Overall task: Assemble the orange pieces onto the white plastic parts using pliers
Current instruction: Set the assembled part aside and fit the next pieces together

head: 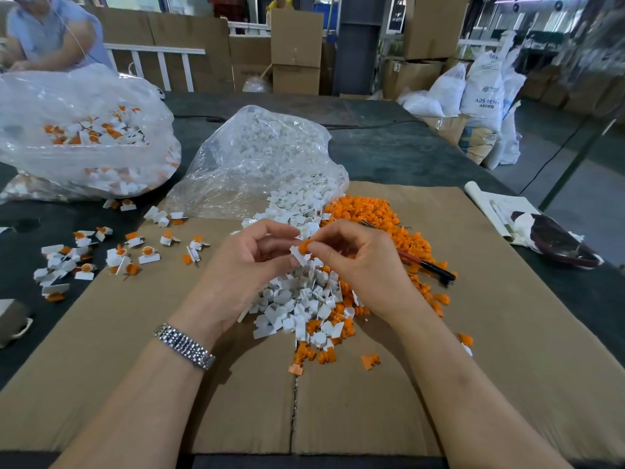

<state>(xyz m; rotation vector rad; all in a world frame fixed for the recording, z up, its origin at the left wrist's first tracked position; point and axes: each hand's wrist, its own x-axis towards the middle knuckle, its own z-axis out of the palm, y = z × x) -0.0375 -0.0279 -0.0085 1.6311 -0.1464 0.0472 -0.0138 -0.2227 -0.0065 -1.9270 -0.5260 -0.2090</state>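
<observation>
Both hands' fingers (306,247) pinch orange piece (304,246) against white part (299,256).

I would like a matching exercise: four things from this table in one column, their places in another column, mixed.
Things:
1. pliers
2. wristwatch
3. loose orange pieces
4. finished assemblies

Places:
A. on the left wrist
B. scattered left of the hands
C. lying on the orange heap, right of the hands
D. heaped right of the white parts

Pairs: 1-C, 2-A, 3-D, 4-B
</observation>
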